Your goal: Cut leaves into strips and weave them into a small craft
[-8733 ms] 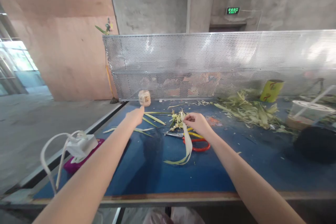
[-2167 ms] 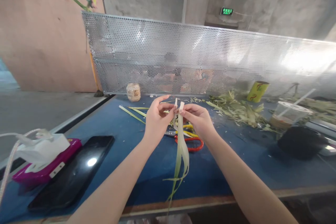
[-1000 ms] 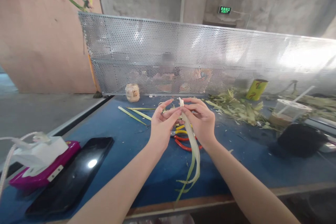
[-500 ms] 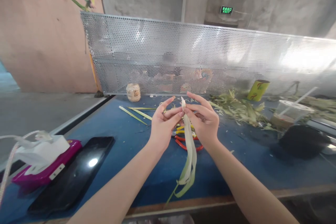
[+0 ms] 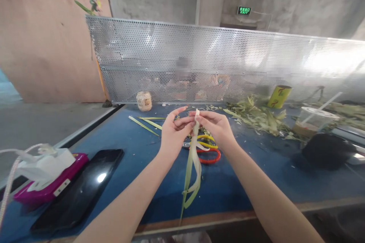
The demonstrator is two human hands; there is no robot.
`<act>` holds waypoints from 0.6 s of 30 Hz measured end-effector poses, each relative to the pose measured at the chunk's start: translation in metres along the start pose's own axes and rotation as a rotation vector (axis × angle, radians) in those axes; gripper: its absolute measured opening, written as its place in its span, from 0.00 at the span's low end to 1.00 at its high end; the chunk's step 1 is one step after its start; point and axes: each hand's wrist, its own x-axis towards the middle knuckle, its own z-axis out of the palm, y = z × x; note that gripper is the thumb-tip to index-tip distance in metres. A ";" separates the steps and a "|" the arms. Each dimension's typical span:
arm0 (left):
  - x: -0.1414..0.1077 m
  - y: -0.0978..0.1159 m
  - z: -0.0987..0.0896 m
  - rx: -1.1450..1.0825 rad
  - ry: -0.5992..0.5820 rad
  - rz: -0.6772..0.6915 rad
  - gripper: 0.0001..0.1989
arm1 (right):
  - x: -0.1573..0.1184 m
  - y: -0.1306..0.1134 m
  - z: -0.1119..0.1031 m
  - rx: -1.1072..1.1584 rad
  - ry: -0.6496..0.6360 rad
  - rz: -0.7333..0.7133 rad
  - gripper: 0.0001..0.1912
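Note:
Long pale-green corn husk strips (image 5: 194, 152) hang down from between my two hands over the blue table. My left hand (image 5: 176, 133) pinches them near the top with thumb and fingers, its index finger stretched away. From the other side, my right hand (image 5: 214, 127) grips the whitish upper end between thumb and index finger. Below and behind the strips lie scissors or pliers with red handles (image 5: 212, 156) and yellow handles (image 5: 209, 141), partly hidden by the husk. Narrow green strips (image 5: 145, 125) rest on the table left of my left hand.
A black phone (image 5: 82, 186) and a magenta power strip (image 5: 54, 180) with a white plug are at the left. Loose husks (image 5: 253, 117), a yellow-green can (image 5: 279, 97) and a lidded cup (image 5: 312, 121) stand right. A pale twine roll (image 5: 144, 101) sits before the perforated metal screen (image 5: 159, 57).
Both hands have shifted slightly left and down. My right index finger has lowered onto the husk's top end, which now looks folded. The hanging strips have swung left, uncovering more of the coloured handles.

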 end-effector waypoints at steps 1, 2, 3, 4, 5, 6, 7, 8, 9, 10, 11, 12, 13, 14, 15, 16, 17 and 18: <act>0.000 0.000 0.000 0.015 -0.008 0.006 0.23 | 0.001 0.000 -0.001 0.014 -0.016 0.012 0.11; 0.000 0.000 -0.001 0.024 -0.021 0.010 0.23 | 0.001 -0.001 -0.001 0.020 -0.014 0.010 0.11; 0.000 0.000 -0.001 0.030 -0.037 0.010 0.23 | 0.002 -0.001 -0.002 0.017 0.000 0.000 0.10; 0.001 -0.001 -0.002 0.035 -0.054 0.005 0.23 | 0.002 -0.002 -0.003 0.005 0.018 -0.015 0.09; 0.001 -0.001 -0.002 0.041 -0.069 -0.006 0.23 | 0.002 -0.002 -0.003 -0.014 0.033 -0.033 0.07; 0.002 -0.001 -0.002 0.051 -0.080 -0.019 0.23 | 0.002 -0.002 -0.004 -0.037 0.045 -0.054 0.06; 0.002 -0.001 -0.002 0.064 -0.087 -0.033 0.24 | 0.002 -0.002 -0.004 -0.060 0.053 -0.073 0.06; 0.003 -0.001 -0.002 0.078 -0.092 -0.045 0.24 | 0.002 -0.002 -0.004 -0.079 0.057 -0.089 0.05; 0.003 -0.001 -0.002 0.091 -0.102 -0.056 0.25 | 0.002 -0.002 -0.005 -0.087 0.062 -0.100 0.05; 0.002 -0.001 -0.002 0.100 -0.122 -0.070 0.25 | 0.003 -0.001 -0.005 -0.080 0.071 -0.100 0.05; 0.002 -0.001 -0.001 0.103 -0.154 -0.091 0.26 | 0.003 0.000 -0.006 -0.055 0.092 -0.089 0.05; 0.001 -0.001 0.000 0.100 -0.196 -0.116 0.26 | 0.004 0.001 -0.006 -0.015 0.118 -0.068 0.05; -0.001 -0.002 0.001 0.095 -0.242 -0.146 0.26 | 0.004 0.002 -0.007 0.040 0.142 -0.039 0.06; -0.002 -0.002 0.001 0.092 -0.283 -0.180 0.26 | 0.005 0.003 -0.008 0.110 0.159 -0.008 0.07; -0.003 -0.003 0.002 0.093 -0.315 -0.213 0.26 | 0.007 0.004 -0.008 0.186 0.170 0.020 0.07; -0.004 -0.004 0.002 0.097 -0.337 -0.237 0.26 | 0.008 0.005 -0.009 0.262 0.178 0.040 0.07; -0.004 -0.004 0.002 0.107 -0.353 -0.253 0.27 | 0.009 0.004 -0.010 0.330 0.187 0.053 0.07; -0.005 -0.005 0.001 0.123 -0.369 -0.262 0.27 | 0.010 0.004 -0.012 0.384 0.199 0.063 0.06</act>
